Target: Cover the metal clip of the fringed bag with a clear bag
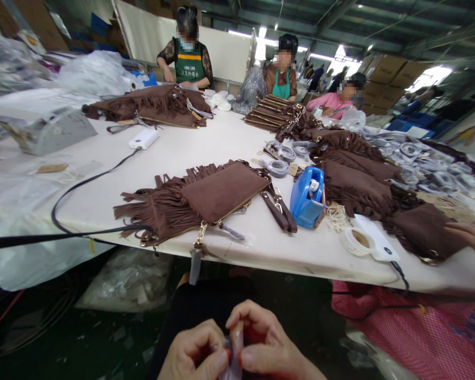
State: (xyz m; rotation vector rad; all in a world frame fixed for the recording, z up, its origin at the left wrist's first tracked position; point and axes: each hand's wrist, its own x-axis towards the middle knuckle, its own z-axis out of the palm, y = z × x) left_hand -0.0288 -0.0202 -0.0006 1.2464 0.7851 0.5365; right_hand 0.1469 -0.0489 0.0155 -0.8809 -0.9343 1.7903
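Left hand [196,352]: low at the frame's bottom edge, below the table, fingers curled and pinched onto a small clear plastic piece [234,352].
Right hand [267,345]: facing the left one, thumb and forefinger pressed on the same plastic piece from the other side; both hands are closed narrowly on it.
Plastic piece: held between the two hands in front of the person's lap; too small and too blurred to say what it is.
Nearest bag: a brown fringed bag [200,200] lies flat on the table [206,142] just above the hands, its straps [279,208] trailing to the right and a wrapped tag hanging over the table edge.
Beside it: a blue tape dispenser [307,196] just right of the straps, then a roll of tape [356,240] near the edge.
Progress, as a judgement: the bag in front looks untouched for now, since the hands are busy only with the plastic piece, well clear of it.
Still waiting: more brown bags [356,174] are heaped to the right, and a stack [273,113] sits farther back.
Others: a co-worker's hand [473,237] rests on a bag at the right edge; three people work at the far side.
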